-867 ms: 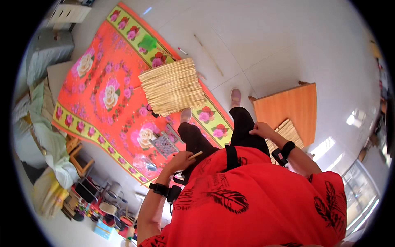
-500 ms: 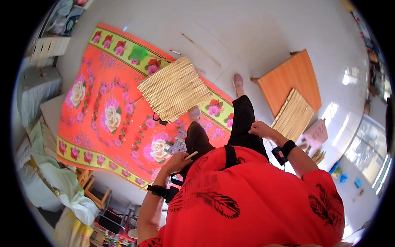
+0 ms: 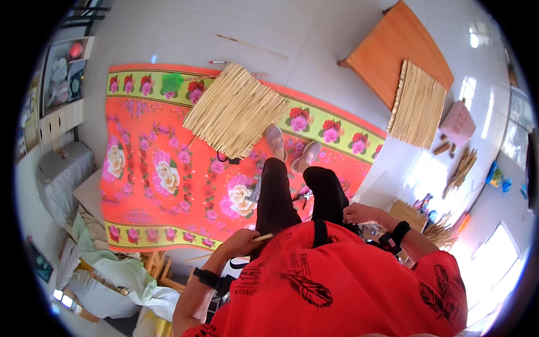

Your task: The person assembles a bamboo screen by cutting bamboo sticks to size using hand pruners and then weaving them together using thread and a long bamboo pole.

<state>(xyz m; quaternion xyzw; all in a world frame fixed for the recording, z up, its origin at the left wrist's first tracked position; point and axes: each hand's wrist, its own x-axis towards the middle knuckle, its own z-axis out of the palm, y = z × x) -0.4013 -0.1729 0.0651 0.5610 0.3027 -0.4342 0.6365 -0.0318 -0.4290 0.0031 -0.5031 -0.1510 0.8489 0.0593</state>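
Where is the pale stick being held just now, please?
In the head view, the stick is in the left hand, low and slightly left of centre, its end near the red shirt and black trousers.

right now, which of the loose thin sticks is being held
The pale stick in the left hand, poking out over the dark trousers; the tan stick lies unheld on the floor beyond the flowered cloth.

One mat point(image 3: 234, 112) lies on cloth point(image 3: 140, 208) (table point(image 3: 387, 48) rightward).

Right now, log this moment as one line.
left hand: holding pale stick; right hand: beside dark trousers, contents unclear; slatted mat: on floral sheet
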